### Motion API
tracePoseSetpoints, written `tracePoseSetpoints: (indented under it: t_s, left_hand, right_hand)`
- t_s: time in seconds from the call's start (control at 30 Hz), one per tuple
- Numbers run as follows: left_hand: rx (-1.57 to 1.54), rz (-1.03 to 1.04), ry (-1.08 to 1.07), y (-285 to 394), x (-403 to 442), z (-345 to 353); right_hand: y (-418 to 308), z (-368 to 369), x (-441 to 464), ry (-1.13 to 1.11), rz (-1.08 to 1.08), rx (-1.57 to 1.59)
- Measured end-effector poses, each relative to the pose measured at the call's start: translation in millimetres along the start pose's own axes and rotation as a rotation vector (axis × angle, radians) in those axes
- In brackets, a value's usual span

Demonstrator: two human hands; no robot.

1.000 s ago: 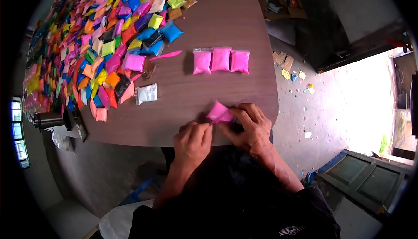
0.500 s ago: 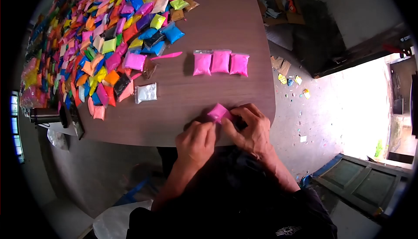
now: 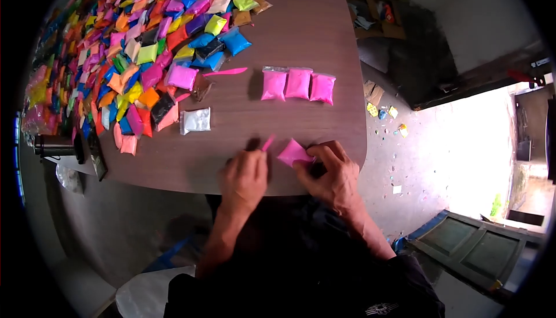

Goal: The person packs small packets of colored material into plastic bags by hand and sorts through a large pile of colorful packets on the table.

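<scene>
Evidently, left grip point(image 3: 246, 178) pinching pink strip point(image 3: 268, 143), right grip point(image 3: 332, 178) pinching pink packet point(image 3: 293, 153), shirt emblem point(image 3: 381, 309) illegible

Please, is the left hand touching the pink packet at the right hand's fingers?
Apart. The head view shows bare tabletop between the left hand and the pink packet, which the right hand holds.

Pink packet point(image 3: 293, 152), brown tabletop point(image 3: 237, 112), multicoloured pile point(image 3: 147, 54).

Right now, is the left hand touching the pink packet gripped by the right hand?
No, a strip of bare tabletop shows between the left hand and the pink packet held in the right hand.
</scene>
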State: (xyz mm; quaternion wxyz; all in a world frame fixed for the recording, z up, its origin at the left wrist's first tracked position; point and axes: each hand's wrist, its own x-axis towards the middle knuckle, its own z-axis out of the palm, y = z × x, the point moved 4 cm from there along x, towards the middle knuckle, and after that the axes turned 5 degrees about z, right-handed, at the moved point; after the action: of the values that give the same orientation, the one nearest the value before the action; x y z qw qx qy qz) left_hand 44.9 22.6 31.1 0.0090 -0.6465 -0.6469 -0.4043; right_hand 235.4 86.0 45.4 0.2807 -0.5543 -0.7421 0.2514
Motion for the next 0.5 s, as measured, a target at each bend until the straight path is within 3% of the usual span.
tracePoseSetpoints:
  t_s: [0.33,0.5]
  left_hand:
    - [-0.072,-0.133,0.115,-31.8,0.2,-29.8]
    - [-0.057,-0.127,0.088,-30.1,-1.5,-28.8]
  right_hand:
    - [-18.1,-11.0,-8.1,0.049,-0.36,-0.165]
    - [-14.2,17.3,-43.9,-0.176,-0.332,-0.234]
